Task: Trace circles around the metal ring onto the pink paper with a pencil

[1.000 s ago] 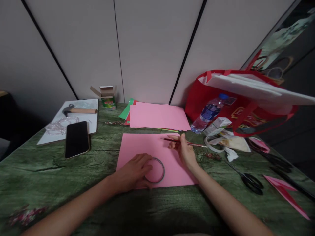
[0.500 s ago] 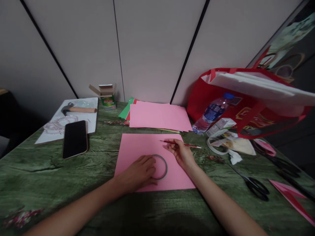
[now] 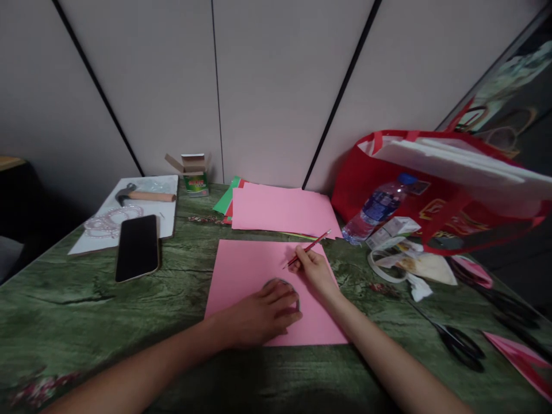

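Observation:
A sheet of pink paper (image 3: 241, 264) lies on the table in front of me. My left hand (image 3: 263, 313) rests palm down on it, fingers stretched and spread across a thin grey ring (image 3: 298, 296), whose left part is hidden under them. My right hand (image 3: 314, 270) pinches a red pencil (image 3: 317, 241) between thumb and fingers. The pencil slants, with its tip down to the left close over the paper and its rear end up to the right. I cannot tell whether the tip touches the sheet.
Behind lies a stack of coloured paper (image 3: 284, 210). On the left are a phone (image 3: 138, 247), a hammer (image 3: 150, 196) on a white board and a small open box (image 3: 196, 181). On the right stand a bottle (image 3: 379, 207) and red bag (image 3: 351, 178), with tape (image 3: 382, 270) and scissors (image 3: 459, 342) nearer.
My left hand has moved right and spread its fingers over the ring. My right hand has turned the pencil from nearly level to slanting, tip down. The view has shifted slightly.

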{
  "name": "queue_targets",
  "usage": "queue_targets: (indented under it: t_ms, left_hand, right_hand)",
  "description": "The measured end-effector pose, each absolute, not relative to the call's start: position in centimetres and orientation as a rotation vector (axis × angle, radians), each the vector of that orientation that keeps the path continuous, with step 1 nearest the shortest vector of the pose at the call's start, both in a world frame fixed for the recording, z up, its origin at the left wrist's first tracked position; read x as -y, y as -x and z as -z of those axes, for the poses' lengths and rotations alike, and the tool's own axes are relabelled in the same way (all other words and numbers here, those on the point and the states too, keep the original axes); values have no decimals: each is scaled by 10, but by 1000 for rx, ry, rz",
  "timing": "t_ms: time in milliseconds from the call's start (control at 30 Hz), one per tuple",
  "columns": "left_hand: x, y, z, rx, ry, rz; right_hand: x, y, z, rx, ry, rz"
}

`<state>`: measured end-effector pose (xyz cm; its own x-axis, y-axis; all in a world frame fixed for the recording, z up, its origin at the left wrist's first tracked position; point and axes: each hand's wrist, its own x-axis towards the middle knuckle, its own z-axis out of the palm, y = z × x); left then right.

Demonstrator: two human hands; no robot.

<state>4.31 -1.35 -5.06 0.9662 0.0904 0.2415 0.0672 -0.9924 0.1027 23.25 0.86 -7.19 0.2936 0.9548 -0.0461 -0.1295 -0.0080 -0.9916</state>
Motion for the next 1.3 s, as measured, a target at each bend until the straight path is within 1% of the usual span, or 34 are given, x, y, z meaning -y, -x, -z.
queue_targets:
  t_ms: [133,233,467,700,1000,1300]
  left_hand:
    - [13,-43,55,-150,-3027,-414]
    - [15,-42,58,-167,-3028,-448]
    - [17,-41,60,-223,-3002,-486]
    - [16,-42,60,-205,-2986,-460]
    - [16,-42,58,-208,-2986,-406]
    - [17,-44,53,-212,-2996,-371]
  right_hand:
    - [-15,-219,64,1227,1297,-1067]
    - [-18,-208,59,1368,1276,-1098]
    - [-20,-196,62,1395,1266,-1168]
    - [-17,-200,62,1581,1249,-1065]
    - [-13,-198,56,1767,1228,-1056]
    - [-16,-195,52,1942,1289,-894]
